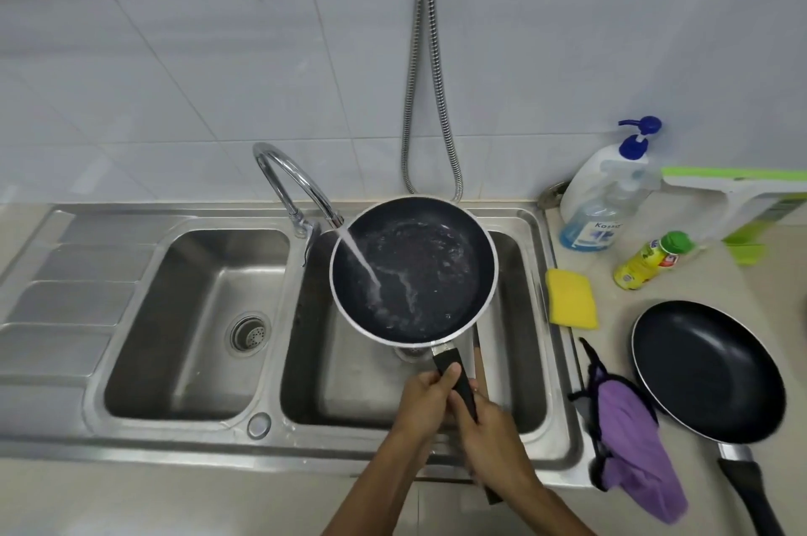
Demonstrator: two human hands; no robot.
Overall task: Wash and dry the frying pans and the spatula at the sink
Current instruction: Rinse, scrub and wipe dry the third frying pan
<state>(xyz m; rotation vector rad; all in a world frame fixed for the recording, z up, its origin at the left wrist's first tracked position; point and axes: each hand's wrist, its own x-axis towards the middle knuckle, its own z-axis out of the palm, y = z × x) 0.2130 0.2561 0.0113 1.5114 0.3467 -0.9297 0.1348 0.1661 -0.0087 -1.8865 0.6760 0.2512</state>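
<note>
The sink [174, 441] has 2 basins side by side, with a drainboard [74, 295] at its left end. The faucet [284, 168] stands at the sink's back rim, between the basins. A hose [419, 77] hangs on the wall behind the sink's right basin [349, 387]. Over that basin is a frying pan [415, 269], its handle pointing to the sink's front rim, where the left hand [423, 400] and right hand [489, 426] grip it. A sponge [571, 298] lies at the sink's right rim, and a cloth [633, 448] is draped nearer its front right corner. The other frying pan [707, 369] sits on the counter right of the sink. A pump bottle [598, 195] and a small bottle [650, 260] stand beyond the sink's back right corner.
</note>
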